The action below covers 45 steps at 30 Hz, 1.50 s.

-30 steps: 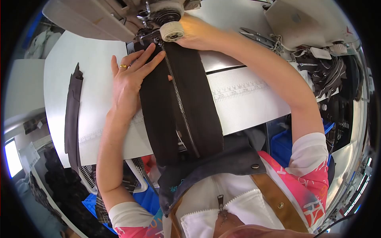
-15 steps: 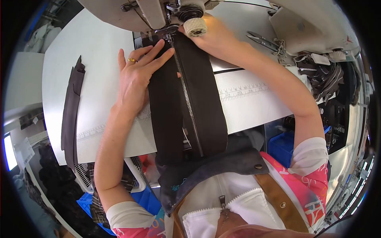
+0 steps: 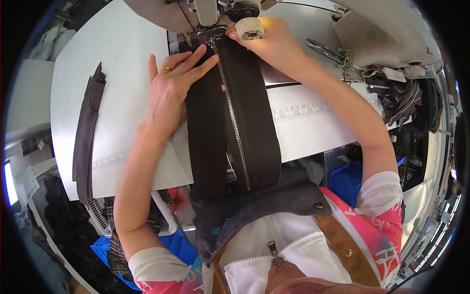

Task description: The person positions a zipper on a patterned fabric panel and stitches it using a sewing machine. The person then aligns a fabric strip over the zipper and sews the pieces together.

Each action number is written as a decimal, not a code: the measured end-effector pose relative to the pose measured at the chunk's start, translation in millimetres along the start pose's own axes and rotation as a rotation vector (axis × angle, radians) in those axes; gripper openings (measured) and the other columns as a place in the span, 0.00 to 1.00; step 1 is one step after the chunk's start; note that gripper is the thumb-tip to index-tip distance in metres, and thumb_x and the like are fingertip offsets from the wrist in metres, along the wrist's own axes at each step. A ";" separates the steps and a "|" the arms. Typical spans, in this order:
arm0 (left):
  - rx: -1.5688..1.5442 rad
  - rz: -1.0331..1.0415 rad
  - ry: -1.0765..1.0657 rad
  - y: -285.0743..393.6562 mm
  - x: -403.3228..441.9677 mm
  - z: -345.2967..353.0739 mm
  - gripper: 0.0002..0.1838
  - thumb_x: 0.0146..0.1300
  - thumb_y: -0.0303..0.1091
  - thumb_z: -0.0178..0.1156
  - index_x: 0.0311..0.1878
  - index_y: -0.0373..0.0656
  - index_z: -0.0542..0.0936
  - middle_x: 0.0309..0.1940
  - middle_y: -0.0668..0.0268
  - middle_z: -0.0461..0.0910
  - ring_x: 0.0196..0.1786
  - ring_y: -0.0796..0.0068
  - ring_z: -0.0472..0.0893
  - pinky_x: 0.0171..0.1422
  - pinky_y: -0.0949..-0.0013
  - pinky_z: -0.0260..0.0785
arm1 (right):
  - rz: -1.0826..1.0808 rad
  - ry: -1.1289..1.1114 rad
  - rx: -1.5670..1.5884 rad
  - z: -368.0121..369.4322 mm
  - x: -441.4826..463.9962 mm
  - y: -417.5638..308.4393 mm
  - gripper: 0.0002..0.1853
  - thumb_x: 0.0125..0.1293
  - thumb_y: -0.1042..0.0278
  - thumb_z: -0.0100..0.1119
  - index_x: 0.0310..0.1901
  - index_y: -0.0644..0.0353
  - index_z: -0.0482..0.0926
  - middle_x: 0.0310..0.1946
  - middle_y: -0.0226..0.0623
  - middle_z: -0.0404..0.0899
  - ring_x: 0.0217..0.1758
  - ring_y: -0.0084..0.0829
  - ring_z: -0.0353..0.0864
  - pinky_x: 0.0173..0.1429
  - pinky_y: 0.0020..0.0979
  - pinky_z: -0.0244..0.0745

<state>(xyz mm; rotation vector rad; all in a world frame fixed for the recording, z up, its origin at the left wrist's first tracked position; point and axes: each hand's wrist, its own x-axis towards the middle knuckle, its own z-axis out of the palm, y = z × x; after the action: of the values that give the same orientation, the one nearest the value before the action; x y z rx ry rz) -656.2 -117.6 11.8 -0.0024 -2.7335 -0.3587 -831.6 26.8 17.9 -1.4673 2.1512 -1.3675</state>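
A dark fabric piece with a metal zipper (image 3: 232, 112) runs from beneath the sewing machine's presser foot (image 3: 211, 33) down over the table edge to my lap. My left hand (image 3: 171, 85), with a ring on one finger, lies with fingers spread, its fingertips pressing the fabric left of the zipper teeth. On the right side of the foot, my right hand (image 3: 274, 46) is curled with its fingertips at the fabric's upper edge. The machine's pale knob (image 3: 249, 28) covers some of those fingers. The needle itself cannot be made out.
A narrow dark fabric strip (image 3: 88, 132) lies on the left of the white table (image 3: 127, 93). At the right are thread snips (image 3: 324, 50) and a striped fabric bundle (image 3: 399, 95). A printed ruler (image 3: 303, 110) crosses the tabletop; blue bins (image 3: 345, 179) stand below.
The view has shifted slightly, so the machine head appears farther right and higher. Both hands keep nearly the same places on the fabric, my right fingertips showing a bit more beside the foot.
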 end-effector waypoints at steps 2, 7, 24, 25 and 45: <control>0.007 0.003 -0.007 -2.6 -0.8 1.4 0.24 0.54 0.43 0.67 0.57 0.56 0.80 0.60 0.67 0.77 0.60 0.61 0.74 0.72 0.36 0.42 | 0.274 -0.067 0.339 1.2 2.6 -5.9 0.09 0.62 0.68 0.58 0.40 0.63 0.81 0.28 0.33 0.82 0.28 0.24 0.81 0.33 0.25 0.78; -0.002 -0.011 -0.008 0.6 -0.1 -1.1 0.24 0.54 0.42 0.66 0.58 0.58 0.80 0.60 0.69 0.76 0.60 0.62 0.73 0.72 0.36 0.42 | 0.290 -0.088 0.369 1.1 7.7 1.2 0.07 0.61 0.67 0.58 0.36 0.60 0.83 0.26 0.33 0.82 0.26 0.23 0.80 0.32 0.25 0.75; 0.092 0.045 -0.038 3.3 -9.1 -3.9 0.30 0.49 0.24 0.62 0.58 0.60 0.79 0.59 0.69 0.77 0.60 0.65 0.75 0.71 0.32 0.38 | -0.109 0.037 -0.278 24.1 1.7 13.5 0.12 0.59 0.54 0.62 0.37 0.51 0.87 0.29 0.32 0.85 0.33 0.33 0.84 0.37 0.33 0.77; 0.078 0.032 -0.035 4.7 -9.9 -3.7 0.30 0.48 0.24 0.63 0.58 0.60 0.79 0.59 0.69 0.77 0.60 0.65 0.75 0.71 0.32 0.38 | -0.089 0.027 -0.302 24.5 2.5 12.3 0.12 0.59 0.54 0.62 0.37 0.51 0.87 0.28 0.32 0.85 0.33 0.33 0.84 0.37 0.33 0.77; 0.051 0.025 -0.041 5.9 -9.1 -5.2 0.29 0.49 0.32 0.67 0.58 0.59 0.78 0.61 0.70 0.76 0.60 0.63 0.74 0.71 0.33 0.42 | -0.063 0.024 -0.360 17.1 0.6 4.0 0.11 0.56 0.55 0.63 0.37 0.49 0.85 0.25 0.29 0.82 0.29 0.34 0.81 0.33 0.34 0.75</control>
<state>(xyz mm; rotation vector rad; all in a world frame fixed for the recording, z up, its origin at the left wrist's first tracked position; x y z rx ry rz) -645.5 -112.8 14.5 -0.0306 -2.7793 -0.2851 -824.0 16.8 5.6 -1.6577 2.4846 -1.0579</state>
